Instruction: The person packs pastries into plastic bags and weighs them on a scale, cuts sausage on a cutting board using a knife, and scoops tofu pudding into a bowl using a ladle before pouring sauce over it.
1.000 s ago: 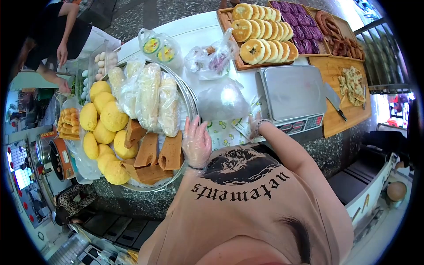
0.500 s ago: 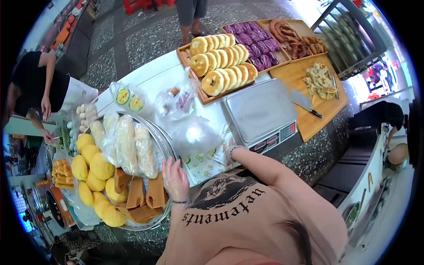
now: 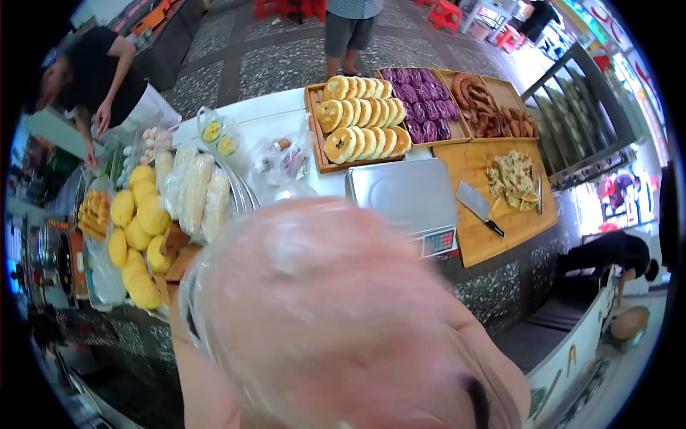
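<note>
My left hand (image 3: 321, 300), in a clear plastic glove, is raised close to the camera and fills the lower middle of the head view. Motion blurs it, so its fingers cannot be made out. A dark band circles its wrist. Behind it my right hand is hidden; only part of the right arm shows. Beyond the left hand lie a metal scale (image 3: 400, 193) and plastic bags with food (image 3: 282, 157). To its left, a round tray holds yellow buns (image 3: 151, 214), bagged pale corn-like pieces (image 3: 194, 193) and brown cake slices (image 3: 182, 261).
Trays of flat round cakes (image 3: 364, 113), purple rolls (image 3: 421, 104) and sausages (image 3: 471, 93) stand at the back. A cleaver (image 3: 477, 204) and torn flatbread (image 3: 516, 179) lie on a wooden board (image 3: 464, 243). People (image 3: 93, 79) stand left, right and across the table.
My left hand has risen from beside the tray towards the camera. The right hand, earlier by the scale and the bag, is now covered. The view has tilted up.
</note>
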Available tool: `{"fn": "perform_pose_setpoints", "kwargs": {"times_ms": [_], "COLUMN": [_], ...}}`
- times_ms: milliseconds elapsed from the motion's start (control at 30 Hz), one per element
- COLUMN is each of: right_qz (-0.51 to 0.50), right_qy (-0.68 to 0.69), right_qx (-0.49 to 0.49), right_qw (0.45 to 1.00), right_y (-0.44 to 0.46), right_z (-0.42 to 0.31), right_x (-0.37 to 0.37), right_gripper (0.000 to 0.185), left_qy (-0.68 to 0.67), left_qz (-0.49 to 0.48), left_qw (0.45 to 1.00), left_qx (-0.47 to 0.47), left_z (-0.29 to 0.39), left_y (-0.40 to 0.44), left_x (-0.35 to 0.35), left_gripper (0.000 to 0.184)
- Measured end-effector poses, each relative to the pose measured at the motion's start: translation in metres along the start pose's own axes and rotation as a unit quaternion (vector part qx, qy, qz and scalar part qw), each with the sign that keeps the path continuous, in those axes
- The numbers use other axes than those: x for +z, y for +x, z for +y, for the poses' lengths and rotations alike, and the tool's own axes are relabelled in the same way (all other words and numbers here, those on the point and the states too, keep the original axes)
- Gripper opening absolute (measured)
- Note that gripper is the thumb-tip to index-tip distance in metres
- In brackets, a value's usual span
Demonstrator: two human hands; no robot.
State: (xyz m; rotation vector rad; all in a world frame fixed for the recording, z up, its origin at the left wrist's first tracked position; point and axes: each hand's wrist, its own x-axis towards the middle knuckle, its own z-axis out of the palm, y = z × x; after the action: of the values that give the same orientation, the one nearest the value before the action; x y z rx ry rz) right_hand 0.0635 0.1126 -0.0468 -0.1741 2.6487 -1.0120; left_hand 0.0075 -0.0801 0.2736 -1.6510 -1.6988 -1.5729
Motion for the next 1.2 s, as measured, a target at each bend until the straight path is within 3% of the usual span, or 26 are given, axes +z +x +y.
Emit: {"fn": "perform_pose_setpoints", "kwargs": {"times_ms": [67,133,167,233,267,367,467,533,567,600,667,800,867,933,967,1000,1067,1133,1167,1200], "right_qz": [-0.011,0.041,0.088,0.067,0.044,0.068,0.071,0.209,0.121,0.141,0.178,0.228,0.337,0.358,0.256,0.152,0.124,0.027,0.044,0.02], "right_qy": [-0.004,0.066,0.029,0.046,0.064,0.062,0.08,-0.031,0.086,0.112,0.156,0.228,0.142,0.153,0.121,0.086,0.154,0.079,0.082,0.083], "right_qx": [0.014,0.03,-0.005,0.029,0.065,0.072,0.046,0.017,0.059,0.08,0.044,0.012,-0.154,-0.2,-0.196,-0.193,-0.164,-0.189,-0.288,-0.302], "right_qw": [1.0,0.997,0.996,0.996,0.995,0.993,0.993,0.977,0.987,0.98,0.971,0.947,0.918,0.899,0.939,0.965,0.966,0.978,0.953,0.95], "right_y": [-0.018,-0.04,-0.049,-0.065,-0.072,-0.097,-0.094,-0.083,-0.109,-0.11,-0.112,-0.111,-0.104,-0.083,-0.078,-0.074,-0.077,-0.072,-0.069,-0.064], "right_z": [0.011,0.017,0.03,0.043,0.004,0.059,0.085,0.085,0.079,0.079,0.086,0.048,0.024,-0.004,-0.009,-0.014,-0.025,-0.028,-0.03,-0.032], "right_x": [-0.007,-0.026,-0.023,-0.03,-0.055,-0.032,-0.03,-0.027,-0.042,-0.042,-0.043,-0.062,-0.066,-0.068,-0.067,-0.063,-0.059,-0.065,-0.065,-0.067], "right_gripper": [0.047,0.044,0.043,0.044,0.045,0.044,0.042,0.048,0.039,0.039,0.037,0.033,0.031,0.03,0.032,0.035,0.038,0.037,0.035,0.035], "left_qy": [0.006,0.021,0.031,0.051,0.056,0.061,0.046,0.006,0.046,0.085,-0.07,-0.045,-0.106,-0.075,-0.064,0.042,-0.034,-0.011,-0.001,0.005], "left_qz": [-0.038,-0.065,-0.09,-0.138,-0.156,-0.208,-0.24,-0.209,-0.234,-0.256,-0.12,-0.127,-0.022,-0.103,-0.287,-0.393,-0.362,-0.322,-0.3,-0.279], "left_qw": [0.992,0.978,0.97,0.956,0.95,0.935,0.951,0.977,0.962,0.938,0.95,0.912,0.847,0.819,0.844,0.87,0.827,0.838,0.846,0.844], "left_qx": [0.117,0.195,0.222,0.256,0.265,0.281,0.189,-0.049,-0.134,-0.219,-0.279,-0.388,-0.52,-0.56,-0.448,-0.295,-0.43,-0.441,-0.441,-0.458], "left_z": [0.015,0.026,0.031,0.041,0.046,0.05,0.028,0.001,-0.014,-0.026,-0.054,-0.07,-0.084,-0.092,-0.102,-0.088,-0.068,-0.048,-0.037,-0.022], "left_y": [0.029,0.042,0.045,0.048,0.048,0.049,0.03,-0.005,-0.016,-0.029,-0.083,-0.139,-0.164,-0.177,-0.194,-0.192,-0.176,-0.177,-0.178,-0.174], "left_x": [0.025,0.045,0.053,0.063,0.068,0.077,0.088,0.107,0.105,0.104,0.124,0.159,0.181,0.201,0.214,0.214,0.191,0.185,0.184,0.177], "left_gripper": [0.009,0.009,0.009,0.011,0.012,0.017,0.022,0.022,0.03,0.039,0.045,0.044,0.048,0.04,0.028,0.02,0.019,0.02,0.022,0.022]}}
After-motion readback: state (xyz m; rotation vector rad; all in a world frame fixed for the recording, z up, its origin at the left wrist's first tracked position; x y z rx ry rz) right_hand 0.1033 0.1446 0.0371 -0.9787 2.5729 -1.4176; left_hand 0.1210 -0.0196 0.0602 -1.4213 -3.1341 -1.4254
